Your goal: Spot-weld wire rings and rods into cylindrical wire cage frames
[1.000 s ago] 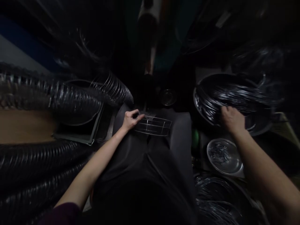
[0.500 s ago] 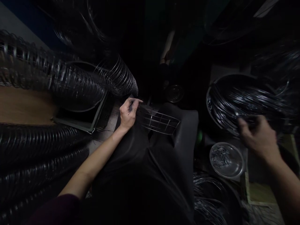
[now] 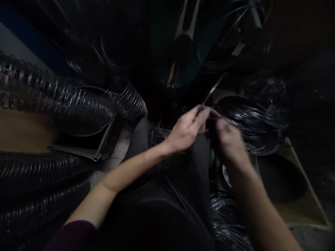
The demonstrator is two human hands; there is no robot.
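Note:
My left hand (image 3: 186, 129) is closed above my lap, fingers pinched on a thin metal wire (image 3: 212, 90) that sticks up and away to the right. Close beside it on the right is my right hand (image 3: 230, 141), blurred, its fingers curled at a thin curved piece between the two hands. Whether that piece belongs to the same wire I cannot tell. A wire frame (image 3: 159, 135) with a grid of thin rods rests across my dark-covered lap, partly hidden behind my left hand.
At the right stands a round basin (image 3: 272, 150) of shiny bent wires, with a yellowish crate (image 3: 300, 209) below. Wire bundles (image 3: 230, 223) lie lower right. Long coil-like stacks of wire rings (image 3: 75, 104) and a dark bin (image 3: 96, 155) fill the left.
My left hand has left the wire frame, now on my lap, and moved right. My right hand has come inward from the wire basin to meet it. The view has shifted.

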